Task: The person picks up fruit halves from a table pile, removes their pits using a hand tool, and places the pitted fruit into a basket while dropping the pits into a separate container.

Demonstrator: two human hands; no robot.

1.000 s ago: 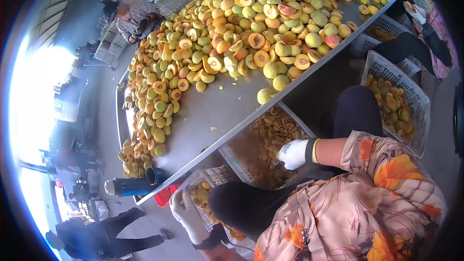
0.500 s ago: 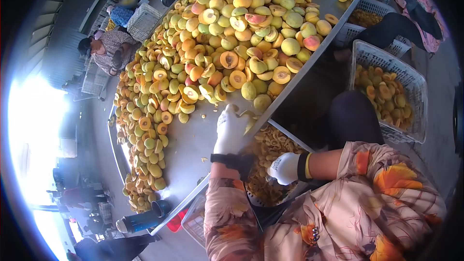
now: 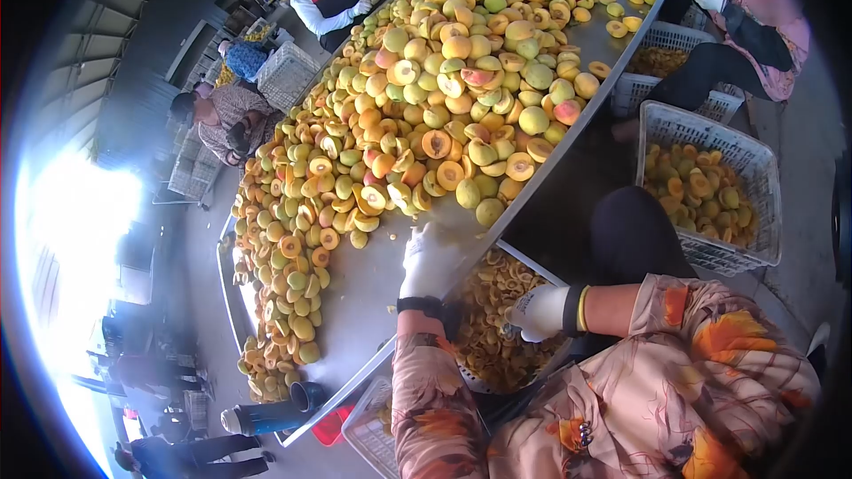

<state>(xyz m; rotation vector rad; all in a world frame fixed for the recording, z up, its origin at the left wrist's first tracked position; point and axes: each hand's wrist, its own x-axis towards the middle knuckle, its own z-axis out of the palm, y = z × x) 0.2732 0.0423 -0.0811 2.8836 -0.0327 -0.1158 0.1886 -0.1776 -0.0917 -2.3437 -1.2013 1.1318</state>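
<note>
My left hand [image 3: 428, 263], in a white glove, is over the near rim of the metal table [image 3: 355, 279]. Its fingers are smeared, and I cannot see whether anything is in them. A heap of halved yellow-green peaches [image 3: 448, 106] lies just beyond it. My right hand [image 3: 540, 312], also gloved, is curled closed above a crate of pitted scraps and peach pieces [image 3: 501, 288]. What its fingers grip, if anything, is hidden. Some peach halves [image 3: 487, 212] rest near the table's edge, close to my left hand.
A crate of peach halves [image 3: 701, 190] stands to the right beside my knee. A dark blue flask [image 3: 262, 417] and a cup [image 3: 306, 396] are at the table's lower left corner. Co-workers [image 3: 328, 0] are across the table, and another person [image 3: 754, 35] sits at the right.
The view has shifted, so the table and heap appear lower and more people show at the back. A greenish piece seen by my left fingers earlier is no longer distinct. My right hand stays over the crate.
</note>
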